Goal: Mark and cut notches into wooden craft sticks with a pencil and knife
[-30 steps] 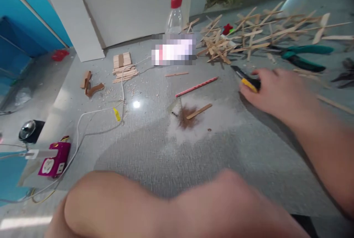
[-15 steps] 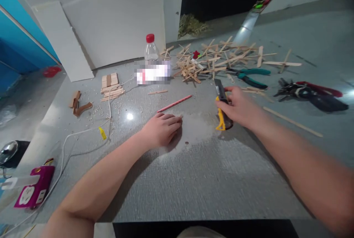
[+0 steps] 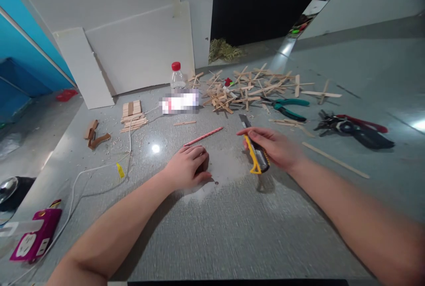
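My right hand (image 3: 274, 146) is closed around a yellow and black utility knife (image 3: 257, 155). Its blade is out and points away from me, with the knife lifted just above the table. To the left, my left hand (image 3: 191, 167) rests on the table, fingers bent and thumb apart from them; I see nothing in it. Just beyond that hand lies a red patterned pencil (image 3: 203, 136). A wooden stick (image 3: 185, 123) lies farther back. Thin sticks (image 3: 288, 122) and a longer stick (image 3: 335, 160) lie beyond and right of my right hand.
Joined stick crosses (image 3: 226, 100) are heaped at the back. Green-handled pliers (image 3: 287, 108) and a punch plier (image 3: 355, 129) lie right. A red-capped bottle (image 3: 177, 80), stacked sticks (image 3: 133, 115), a white cable (image 3: 78, 179) and a magenta box (image 3: 38, 235) stand or lie left.
My right hand has brought the utility knife left, toward my left hand, and tilted it. The left thumb has spread from the fingers. The view has shifted slightly.
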Demonstrator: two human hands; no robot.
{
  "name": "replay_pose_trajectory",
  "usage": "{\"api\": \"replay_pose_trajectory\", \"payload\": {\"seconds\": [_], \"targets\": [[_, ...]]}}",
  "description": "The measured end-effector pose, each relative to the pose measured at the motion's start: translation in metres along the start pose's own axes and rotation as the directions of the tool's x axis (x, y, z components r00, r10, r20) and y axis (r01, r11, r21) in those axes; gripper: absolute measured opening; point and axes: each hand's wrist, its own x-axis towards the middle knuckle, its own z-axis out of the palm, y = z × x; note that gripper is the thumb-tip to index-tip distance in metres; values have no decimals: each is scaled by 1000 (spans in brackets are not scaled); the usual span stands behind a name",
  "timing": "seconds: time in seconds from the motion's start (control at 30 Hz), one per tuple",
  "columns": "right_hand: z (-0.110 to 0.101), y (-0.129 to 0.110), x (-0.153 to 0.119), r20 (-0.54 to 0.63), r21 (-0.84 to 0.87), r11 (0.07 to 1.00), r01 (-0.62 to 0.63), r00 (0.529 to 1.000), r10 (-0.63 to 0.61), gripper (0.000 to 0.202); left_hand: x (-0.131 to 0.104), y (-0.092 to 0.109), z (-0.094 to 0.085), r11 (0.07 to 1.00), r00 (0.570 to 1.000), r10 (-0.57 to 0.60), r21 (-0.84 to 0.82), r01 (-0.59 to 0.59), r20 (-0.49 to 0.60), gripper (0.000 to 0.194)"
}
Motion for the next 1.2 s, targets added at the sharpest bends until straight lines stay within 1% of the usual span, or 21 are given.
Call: {"api": "replay_pose_trajectory", "payload": {"seconds": [0.1,0.17,0.23,0.33,0.4,0.53,0.63,0.77,0.87,0.97,1.07,1.2], "targets": [[-1,-7,-4,78,115,993,-10,997,1,49,1,1,-1,1000,1000,3,18,-3,22,61],[0,-7,-6,105,169,986,9,994,-27,54,1,3,-1,999,1000,-4,32,4,27,66],[1,-2,-6,86,198,979,53,994,-71,50,1,4,-1,999,1000,-12,44,11,29,68],[4,10,-3,4,191,970,148,988,-151,36,0,4,0,998,999,-20,52,19,30,66],[7,14,-1,-54,162,965,207,978,-201,29,-2,4,0,998,999,-31,55,29,24,63],[17,9,4,-142,81,956,283,952,-270,31,-3,5,0,997,999,-54,61,54,4,55],[30,7,9,-184,-17,956,292,939,-290,30,-4,7,0,996,998,-68,65,68,-4,52],[44,20,17,-230,-190,939,285,917,-325,28,-3,8,1,995,997,-75,68,75,2,51],[49,27,20,-182,-296,908,297,916,-358,27,-3,9,2,994,997,-75,74,74,5,50],[51,23,20,-115,-343,880,328,916,-386,27,-2,10,2,995,998,-68,80,67,6,48],[53,14,17,-107,-351,872,342,910,-400,24,-2,11,1,995,998,-61,79,60,6,47],[55,5,11,-111,-341,881,328,917,-384,22,-2,12,2,996,998,-60,68,60,-5,45]]}}
